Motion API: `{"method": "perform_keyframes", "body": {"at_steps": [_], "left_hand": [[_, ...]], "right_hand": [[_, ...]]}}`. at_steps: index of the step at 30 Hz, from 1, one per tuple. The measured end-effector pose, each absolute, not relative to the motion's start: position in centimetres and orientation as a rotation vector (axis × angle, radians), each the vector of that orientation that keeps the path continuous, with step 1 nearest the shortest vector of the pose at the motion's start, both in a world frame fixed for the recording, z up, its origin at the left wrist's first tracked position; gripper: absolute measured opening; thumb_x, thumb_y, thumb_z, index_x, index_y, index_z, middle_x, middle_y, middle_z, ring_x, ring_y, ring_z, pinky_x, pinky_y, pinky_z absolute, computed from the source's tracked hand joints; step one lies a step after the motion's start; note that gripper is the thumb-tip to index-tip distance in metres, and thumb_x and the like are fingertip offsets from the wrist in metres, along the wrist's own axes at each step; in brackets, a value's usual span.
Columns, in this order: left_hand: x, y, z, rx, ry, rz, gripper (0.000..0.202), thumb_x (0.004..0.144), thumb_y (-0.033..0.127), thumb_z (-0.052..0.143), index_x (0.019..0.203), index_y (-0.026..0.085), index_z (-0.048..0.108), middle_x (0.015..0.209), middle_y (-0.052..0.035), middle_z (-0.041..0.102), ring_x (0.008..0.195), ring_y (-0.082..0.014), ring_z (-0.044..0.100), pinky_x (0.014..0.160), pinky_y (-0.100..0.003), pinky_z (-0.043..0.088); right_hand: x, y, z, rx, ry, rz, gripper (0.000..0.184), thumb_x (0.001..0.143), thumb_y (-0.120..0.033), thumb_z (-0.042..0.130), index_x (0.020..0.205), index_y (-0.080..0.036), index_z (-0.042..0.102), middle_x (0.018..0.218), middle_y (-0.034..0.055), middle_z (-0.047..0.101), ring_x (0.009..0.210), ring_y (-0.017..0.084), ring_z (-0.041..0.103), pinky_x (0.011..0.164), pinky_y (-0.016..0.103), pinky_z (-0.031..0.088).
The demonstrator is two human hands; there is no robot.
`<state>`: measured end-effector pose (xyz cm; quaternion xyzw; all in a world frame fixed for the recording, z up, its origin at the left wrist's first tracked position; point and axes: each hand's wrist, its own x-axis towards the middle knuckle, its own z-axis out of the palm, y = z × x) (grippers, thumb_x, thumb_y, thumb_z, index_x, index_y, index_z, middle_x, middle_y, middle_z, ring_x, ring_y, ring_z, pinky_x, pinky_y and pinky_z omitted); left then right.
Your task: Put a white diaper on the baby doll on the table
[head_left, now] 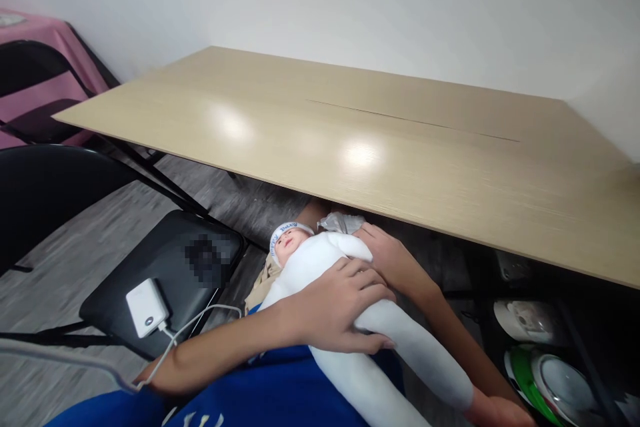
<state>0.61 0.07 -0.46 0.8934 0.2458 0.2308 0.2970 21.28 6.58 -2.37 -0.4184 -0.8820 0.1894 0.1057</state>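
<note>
A baby doll in a white bodysuit and a white headband with blue lettering lies face up across my lap. My left hand is wrapped over the doll's hip and upper thigh, thumb on the near side and fingers across its belly. Beyond the doll's arm, my right hand is at a crumpled piece of clear plastic with its fingers closed at the plastic's edge. Its fingertips are partly hidden. The doll's legs stretch toward the lower right, one bare foot showing.
A wooden table stands just in front, its near edge above the doll's head. At left, a black folding chair holds a white power bank with a cable running past my left arm. Toy-like round items, one green and white, lie below at right.
</note>
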Motion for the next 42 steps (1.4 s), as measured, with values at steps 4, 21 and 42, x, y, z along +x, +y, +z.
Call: {"method": "perform_keyframes", "body": {"at_steps": [4,21,42], "left_hand": [[0.4,-0.9,-0.1,2.363,0.672,0.650,0.058,0.102,0.065,0.068,0.139,0.021,0.066,0.140,-0.0095,0.074,0.132,-0.0303,0.063,0.120,-0.046,0.044],[0.5,-2.4,-0.1,2.458,0.652,0.673,0.053,0.107,0.064,0.060,0.140,0.023,0.068,0.133,-0.0087,0.076,0.122,-0.0302,0.064,0.118,-0.050,0.044],[-0.4,-4.4,0.6,2.584,0.537,0.730,0.039,0.110,0.049,0.062,0.140,0.025,0.069,0.131,-0.0061,0.078,0.120,-0.0276,0.066,0.115,-0.047,0.047]], "right_hand": [[20.7,5.8,-1.0,-1.294,-2.585,0.574,0.016,0.111,-0.038,0.061,0.106,-0.023,0.063,0.114,0.0055,0.062,0.081,0.019,0.060,0.067,0.032,0.043],[21.4,4.9,0.6,-1.383,-2.529,0.625,0.021,0.110,-0.041,0.061,0.122,-0.025,0.063,0.127,0.0067,0.069,0.099,0.024,0.073,0.079,0.034,0.051],[21.2,3.9,3.2,-1.291,-2.398,0.696,0.031,0.106,-0.041,0.067,0.135,-0.029,0.063,0.133,0.0049,0.076,0.118,0.029,0.075,0.095,0.041,0.059]]}}
